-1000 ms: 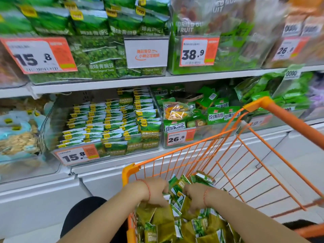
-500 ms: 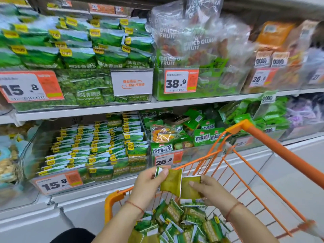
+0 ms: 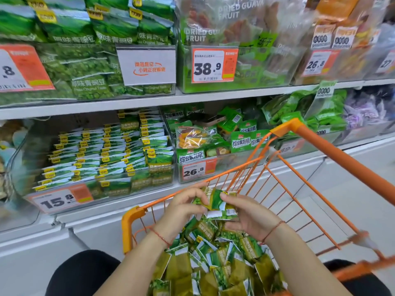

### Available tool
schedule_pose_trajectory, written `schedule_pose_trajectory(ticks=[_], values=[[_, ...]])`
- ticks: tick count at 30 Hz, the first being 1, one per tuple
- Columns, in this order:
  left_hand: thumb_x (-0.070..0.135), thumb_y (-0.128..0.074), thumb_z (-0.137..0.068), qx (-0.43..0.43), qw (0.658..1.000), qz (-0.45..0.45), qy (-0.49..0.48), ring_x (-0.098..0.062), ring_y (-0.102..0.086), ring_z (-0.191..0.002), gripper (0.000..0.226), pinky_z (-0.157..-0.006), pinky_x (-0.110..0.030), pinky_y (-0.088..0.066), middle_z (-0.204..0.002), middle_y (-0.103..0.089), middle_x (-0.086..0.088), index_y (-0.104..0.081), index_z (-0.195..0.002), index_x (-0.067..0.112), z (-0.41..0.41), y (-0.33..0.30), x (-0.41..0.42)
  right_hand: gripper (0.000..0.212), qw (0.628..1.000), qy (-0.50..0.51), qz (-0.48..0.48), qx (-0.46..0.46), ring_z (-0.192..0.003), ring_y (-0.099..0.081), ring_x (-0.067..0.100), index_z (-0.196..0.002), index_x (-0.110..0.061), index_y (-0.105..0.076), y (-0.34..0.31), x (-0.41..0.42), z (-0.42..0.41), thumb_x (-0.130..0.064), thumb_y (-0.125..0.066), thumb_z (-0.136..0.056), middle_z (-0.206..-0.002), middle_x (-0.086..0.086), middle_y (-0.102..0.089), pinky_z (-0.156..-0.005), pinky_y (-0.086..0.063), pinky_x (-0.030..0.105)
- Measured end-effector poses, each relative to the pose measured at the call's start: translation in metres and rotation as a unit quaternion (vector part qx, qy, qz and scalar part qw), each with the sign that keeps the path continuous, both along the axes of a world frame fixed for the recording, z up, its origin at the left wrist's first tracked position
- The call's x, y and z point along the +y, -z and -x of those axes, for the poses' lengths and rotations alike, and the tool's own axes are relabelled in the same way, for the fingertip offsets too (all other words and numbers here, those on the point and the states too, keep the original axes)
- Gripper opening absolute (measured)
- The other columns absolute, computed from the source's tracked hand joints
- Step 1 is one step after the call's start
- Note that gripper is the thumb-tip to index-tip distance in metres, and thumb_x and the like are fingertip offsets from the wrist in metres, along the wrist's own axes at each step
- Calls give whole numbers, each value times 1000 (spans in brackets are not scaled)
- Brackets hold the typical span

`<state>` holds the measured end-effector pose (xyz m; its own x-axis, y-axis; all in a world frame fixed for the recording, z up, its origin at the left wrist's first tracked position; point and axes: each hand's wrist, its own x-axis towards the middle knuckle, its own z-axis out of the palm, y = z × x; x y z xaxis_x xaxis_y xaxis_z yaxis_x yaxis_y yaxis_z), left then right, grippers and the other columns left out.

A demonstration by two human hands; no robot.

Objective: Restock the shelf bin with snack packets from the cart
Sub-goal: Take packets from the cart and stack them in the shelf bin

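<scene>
White shop shelving [image 3: 136, 104] fills the view, two tiers of clear bins packed with snacks, and a pale floor [image 3: 352, 201] runs off to the right. Down on the lower tier sits the shelf bin [image 3: 92, 159], rows of green packets standing in it behind a 15.8 price tag [image 3: 58, 199]; next door, a bin tagged 26.8 [image 3: 197, 170], and above that one, guava fruit bags at 38.9 [image 3: 213, 65]. In front, the orange wire cart [image 3: 316, 150], its near end heaped with loose green snack packets [image 3: 215, 259]. Over that heap, both hands meet: the left hand [image 3: 181, 210] and the right hand [image 3: 250, 216] each pinch a small bunch of packets [image 3: 215, 202] held between them, fingers curled onto the wrappers, above the cart and short of the bin. Half a second ago the packets showed plain olive backs, spread flat between the hands; now they are bunched with green printed faces showing. The view has dipped and closed in on the shelf.
</scene>
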<state>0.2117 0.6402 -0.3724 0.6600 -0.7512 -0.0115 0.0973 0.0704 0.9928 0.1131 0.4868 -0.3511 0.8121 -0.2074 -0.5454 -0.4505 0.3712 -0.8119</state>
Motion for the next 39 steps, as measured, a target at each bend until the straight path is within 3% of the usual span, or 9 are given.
schedule_pose_trajectory(ticks=[6, 10, 18, 21, 25, 30, 32, 36, 39], values=[[23, -75, -76, 50, 996, 17, -73, -14, -57, -112, 29, -85, -23, -50, -117, -62, 2, -64, -100, 14, 3, -4, 2, 50, 999, -24, 18, -27, -75, -70, 13, -125, 0, -43, -3, 7, 1, -8, -67, -82, -89, 2, -72, -56, -56, 25], [34, -80, -71, -11, 996, -37, -82, -2, -54, -113, 42, -91, -18, -47, -116, -62, 9, -59, -108, 31, 2, 1, 4, 35, 994, -2, 94, -56, -84, -70, 12, -116, -8, -59, -1, 8, 1, -9, -67, -83, -99, 3, -71, -62, -54, 27], [10, -76, -77, 12, 987, -161, -3, -6, -54, -73, 32, -55, -18, -46, -90, -54, 2, -44, -76, 19, 2, 8, 4, 35, 980, 123, 109, -108, -100, -64, 21, -116, -7, -57, 6, 4, -2, 0, -65, -83, -110, 3, -65, -67, -52, 31], [12, -81, -70, 124, 983, -138, -8, -10, -59, -92, 42, -63, -21, -50, -101, -54, 10, -54, -100, 25, -1, 5, 5, 31, 930, 185, 255, -190, -83, -67, 11, -103, -6, -58, 8, 2, 0, 12, -65, -79, -92, 1, -69, -72, -50, 27], [14, -78, -70, 194, 969, -149, 45, -17, -63, -98, 51, -81, -37, -54, -107, -64, -8, -60, -117, 4, -1, 0, 5, 44, 841, 102, 449, -285, -113, -54, 0, -80, -28, -63, 13, 12, 2, 12, -52, -67, -114, -9, -61, -94, -40, 13], [27, -45, -98, 366, 930, -23, 17, -28, -70, -84, 26, -73, -41, -58, -98, -73, -12, -58, -112, 10, -6, -8, 11, 54, 834, 26, 470, -287, -124, -43, -4, -85, -41, -72, 18, 10, 2, 8, -52, -72, -129, -15, -51, -98, -35, 7], [34, -43, -97, 345, 938, 1, 15, -29, -69, -87, 23, -76, -42, -56, -83, -75, 0, -58, -103, 18, -4, -9, 11, 58, 836, 23, 464, -291, -123, -45, -3, -86, -39, -73, 19, 9, 2, 14, -52, -74, -128, -13, -53, -97, -36, 6], [27, -71, -71, 261, 965, -10, 20, -20, -68, -94, 54, -81, -40, -58, -108, -68, -5, -58, -120, 10, -1, -6, 11, 61, 815, 18, 504, -285, -120, -46, 1, -97, -42, -70, 24, 11, 1, 13, -60, -73, -124, -13, -54, -99, -34, 8], [14, -70, -77, 226, 973, -31, -17, -16, -68, -87, 27, -81, -41, -57, -95, -71, 1, -62, -102, 18, 2, -3, 9, 54, 755, 22, 591, -285, -117, -45, 5, -107, -36, -65, 28, 11, 1, 1, -68, -68, -109, -14, -55, -102, -30, 11]])
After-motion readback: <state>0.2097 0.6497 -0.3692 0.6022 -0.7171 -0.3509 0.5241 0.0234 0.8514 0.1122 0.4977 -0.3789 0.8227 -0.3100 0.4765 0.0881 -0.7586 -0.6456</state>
